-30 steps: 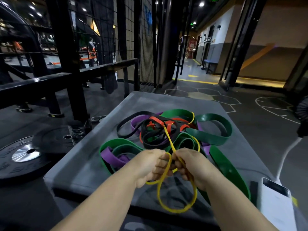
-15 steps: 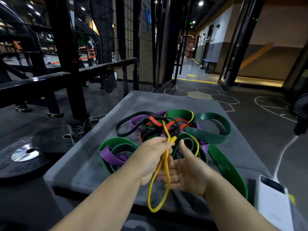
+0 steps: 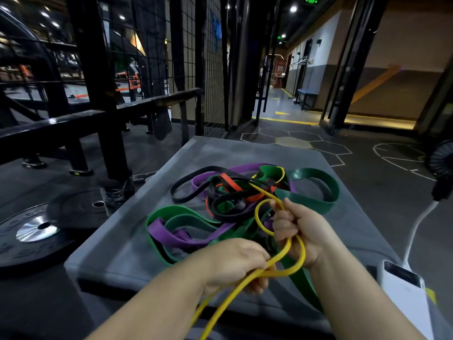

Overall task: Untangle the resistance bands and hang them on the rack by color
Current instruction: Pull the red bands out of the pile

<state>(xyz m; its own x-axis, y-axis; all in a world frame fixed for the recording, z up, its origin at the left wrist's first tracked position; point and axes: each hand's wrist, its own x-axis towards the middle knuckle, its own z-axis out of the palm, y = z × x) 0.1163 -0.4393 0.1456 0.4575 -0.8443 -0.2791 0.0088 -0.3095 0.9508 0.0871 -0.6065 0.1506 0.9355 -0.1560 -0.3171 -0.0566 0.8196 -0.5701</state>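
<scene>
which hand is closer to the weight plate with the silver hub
Left. The left hand sits low over the pad, with the weight plate off to its left; the right hand is farther right, at the band tangle.

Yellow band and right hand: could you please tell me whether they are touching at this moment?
Touching. The head view shows the right hand gripping the yellow band, with its fingers curled round one strand.

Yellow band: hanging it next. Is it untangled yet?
Not yet: yellow band, held by left hand and right hand, runs into the pile.
</scene>
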